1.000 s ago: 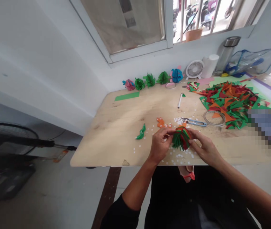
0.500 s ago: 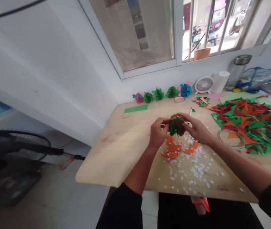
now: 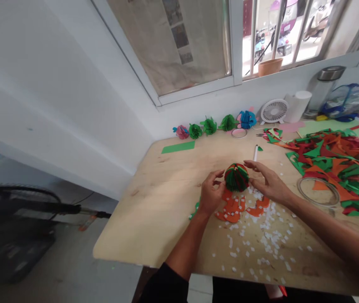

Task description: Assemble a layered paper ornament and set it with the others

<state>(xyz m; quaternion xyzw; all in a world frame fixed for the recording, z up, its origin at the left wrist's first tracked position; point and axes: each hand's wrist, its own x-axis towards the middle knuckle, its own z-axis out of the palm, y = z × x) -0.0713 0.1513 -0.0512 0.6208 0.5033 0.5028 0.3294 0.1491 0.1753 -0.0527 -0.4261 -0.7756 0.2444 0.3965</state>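
Note:
A round, pleated paper ball (image 3: 236, 178) in dark green, red and orange sits between my hands, above the middle of the table. My left hand (image 3: 211, 193) has its thumb and fingertips against the ball's left side. On the other side, my right hand (image 3: 269, 183) has its fingers spread, the thumb close to the ball's edge and the index finger reaching past its top. Whether the ball rests on the table is hard to tell. Just below it lie orange paper cutouts (image 3: 234, 209) dotted with small white squares. A green paper piece (image 3: 195, 211) shows partly behind my left wrist.
Small white paper bits (image 3: 272, 240) are strewn over the wooden table (image 3: 154, 202). Green, red and orange scraps (image 3: 340, 160) pile up at right, beside a tape roll (image 3: 318, 191). Several folded paper figures (image 3: 210, 125), a small fan (image 3: 274, 111) and a bottle (image 3: 324, 90) line the wall.
The ball has come down slightly toward the table, and its pleated top now shows. My right fingers have spread away from it. The green piece by my left wrist has come into view.

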